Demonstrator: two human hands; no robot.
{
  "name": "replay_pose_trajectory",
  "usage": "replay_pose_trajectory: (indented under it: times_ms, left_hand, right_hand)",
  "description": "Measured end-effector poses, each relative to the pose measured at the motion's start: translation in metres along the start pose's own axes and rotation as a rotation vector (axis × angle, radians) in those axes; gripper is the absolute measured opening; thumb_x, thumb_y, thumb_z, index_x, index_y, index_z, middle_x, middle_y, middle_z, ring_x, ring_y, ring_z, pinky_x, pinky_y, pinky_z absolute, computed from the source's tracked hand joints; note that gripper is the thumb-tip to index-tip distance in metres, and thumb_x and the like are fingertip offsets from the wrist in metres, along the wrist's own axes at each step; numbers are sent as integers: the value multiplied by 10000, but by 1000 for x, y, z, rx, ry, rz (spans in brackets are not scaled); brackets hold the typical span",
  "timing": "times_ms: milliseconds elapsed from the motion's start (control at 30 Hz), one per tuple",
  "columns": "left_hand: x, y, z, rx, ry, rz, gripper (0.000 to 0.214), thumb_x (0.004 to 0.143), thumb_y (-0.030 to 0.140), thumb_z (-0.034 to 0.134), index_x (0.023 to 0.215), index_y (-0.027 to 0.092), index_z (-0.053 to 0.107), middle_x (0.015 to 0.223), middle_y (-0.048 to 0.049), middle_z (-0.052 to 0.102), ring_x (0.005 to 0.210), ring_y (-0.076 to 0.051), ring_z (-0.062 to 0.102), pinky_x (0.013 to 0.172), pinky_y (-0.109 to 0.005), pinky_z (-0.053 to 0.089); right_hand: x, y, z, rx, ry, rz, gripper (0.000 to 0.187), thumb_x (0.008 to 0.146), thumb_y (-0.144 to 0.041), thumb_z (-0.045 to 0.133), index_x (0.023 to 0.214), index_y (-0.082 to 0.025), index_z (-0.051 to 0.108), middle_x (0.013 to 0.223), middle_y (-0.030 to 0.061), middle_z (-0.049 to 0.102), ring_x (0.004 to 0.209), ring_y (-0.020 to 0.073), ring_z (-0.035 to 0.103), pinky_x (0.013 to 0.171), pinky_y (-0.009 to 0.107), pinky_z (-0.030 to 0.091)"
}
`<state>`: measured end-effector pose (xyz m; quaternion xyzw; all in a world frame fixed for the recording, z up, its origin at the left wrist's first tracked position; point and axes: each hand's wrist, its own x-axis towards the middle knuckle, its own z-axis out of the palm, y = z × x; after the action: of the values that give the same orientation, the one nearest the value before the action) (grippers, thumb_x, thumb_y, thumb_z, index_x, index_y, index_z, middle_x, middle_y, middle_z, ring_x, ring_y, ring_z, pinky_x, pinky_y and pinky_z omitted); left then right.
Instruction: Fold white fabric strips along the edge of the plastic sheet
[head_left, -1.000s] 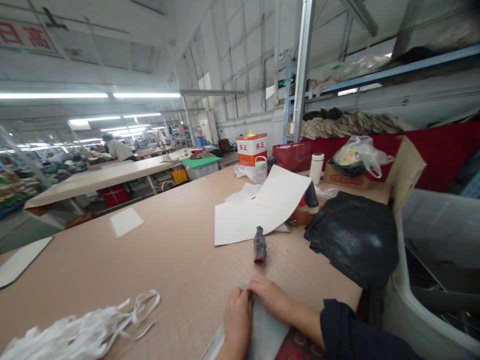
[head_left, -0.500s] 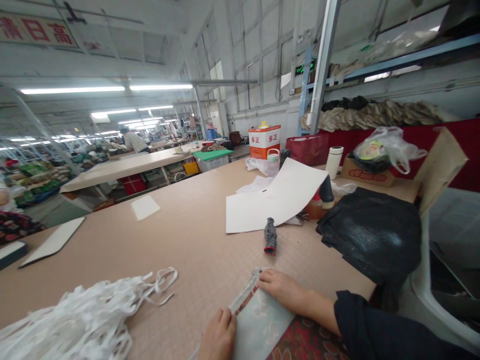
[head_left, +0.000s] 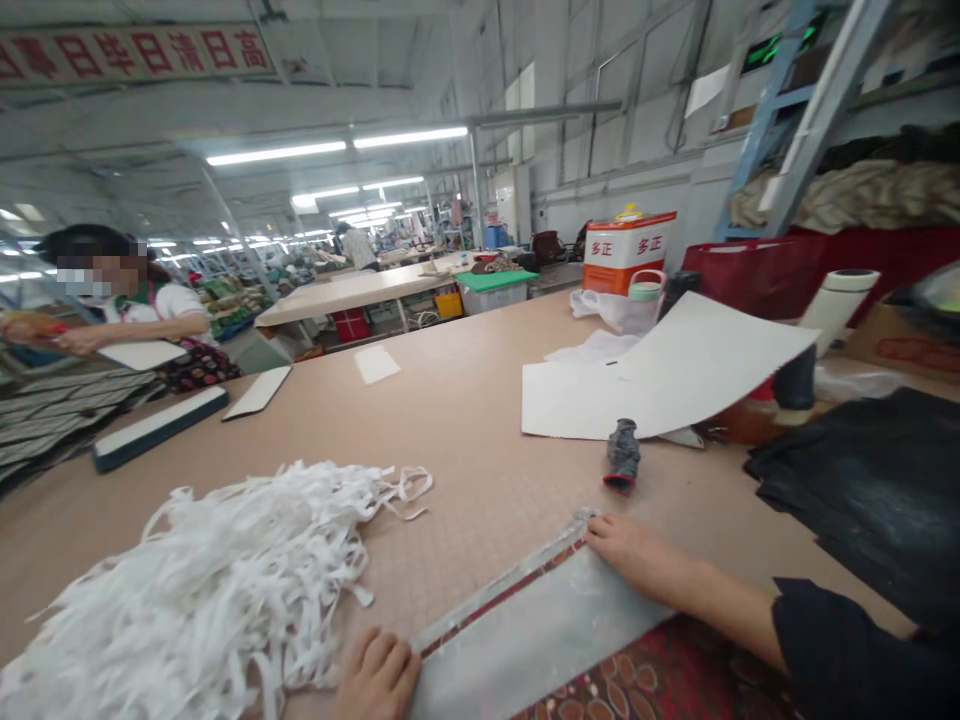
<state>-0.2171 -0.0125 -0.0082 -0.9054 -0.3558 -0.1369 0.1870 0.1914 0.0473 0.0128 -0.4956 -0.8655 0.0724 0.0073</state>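
A grey fabric piece (head_left: 525, 640) with a red patterned side lies flat on the tan table (head_left: 450, 420) in front of me. My right hand (head_left: 637, 555) presses its far corner down, fingers flat on the edge. My left hand (head_left: 379, 675) rests on the near end of the same edge, at the bottom of the head view, fingers curled against the strip. Just left of that hand lies a big heap of white fabric strips (head_left: 202, 580).
A rolled dark glove with a red cuff (head_left: 622, 455) and a large curled white sheet (head_left: 660, 375) lie beyond my right hand. Black material (head_left: 870, 490) covers the right side. Another person (head_left: 142, 310) works at the far left. Bottles and a red-white box (head_left: 626, 250) stand behind.
My hands have slid apart along the fabric edge, the left one moving down and left. The view has turned left, bringing the strip heap and the other person into sight.
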Motion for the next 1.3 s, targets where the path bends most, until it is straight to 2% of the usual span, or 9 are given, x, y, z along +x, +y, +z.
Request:
replay_pose_trajectory:
  times_ms: [100,200,300,400,633,833,967,1133,1300]
  left_hand:
    - [-1,17,-1,-5,132,-130,230,833,139,398,906,245,588,849,27,636,936,-189,528,1029,-434,209]
    - [-4,28,5,28,209,-174,277,881,193,325,909,228,598,891,2,636,989,-197,512,1040,-447,193]
    - [-15,32,6,53,194,-265,305,903,232,300,956,238,600,976,-21,623,1025,-201,497,1025,-438,215]
    - [-29,32,0,35,132,-399,295,905,223,308,989,238,591,1007,-45,603,1007,-201,502,952,-399,308]
    - [-48,33,-6,-83,-1,-420,299,916,259,282,1009,211,563,929,-51,603,849,-185,544,770,-331,426]
    - [-37,35,-10,-58,75,-462,297,905,194,285,909,218,581,868,-27,613,775,-165,554,729,-303,420]
    - [-31,37,-12,-43,151,-431,355,908,170,232,887,212,584,886,-12,629,810,-172,553,788,-328,390]
    - [-28,40,-13,-66,133,-454,342,884,126,256,851,214,585,856,-3,628,784,-167,549,795,-334,386]
    - [-27,36,-21,-139,79,-466,265,859,135,341,854,227,589,848,-1,633,773,-155,569,743,-302,443]
  right_hand:
    - [28,-47,-5,-60,-43,-17,248,735,-19,412,770,-97,644,851,168,610,823,265,537,709,364,411]
    - [56,-118,1,155,-13,-253,232,751,-56,435,853,-145,624,893,93,605,818,205,533,713,288,396]
    - [77,-180,18,349,-12,-396,248,784,-95,428,938,-172,607,941,60,595,836,171,522,715,243,383]
    - [92,-211,36,418,15,-384,229,811,-119,423,917,-176,617,930,58,592,869,174,505,743,249,372]
    - [98,-213,53,348,103,-431,156,851,-173,469,846,-202,621,851,17,577,826,157,481,692,258,347]
    - [91,-212,45,13,237,-792,139,818,-232,542,912,-133,562,849,41,573,751,187,449,619,323,325]
    - [94,-217,43,5,241,-723,71,789,-223,575,815,-163,548,801,12,568,727,178,453,598,322,328]
    - [84,-219,53,-36,277,-711,160,776,-243,571,892,-133,558,865,52,575,764,201,469,619,345,357]
    - [79,-206,44,2,150,-604,99,783,-192,538,854,-145,589,856,67,599,774,213,509,620,331,378]
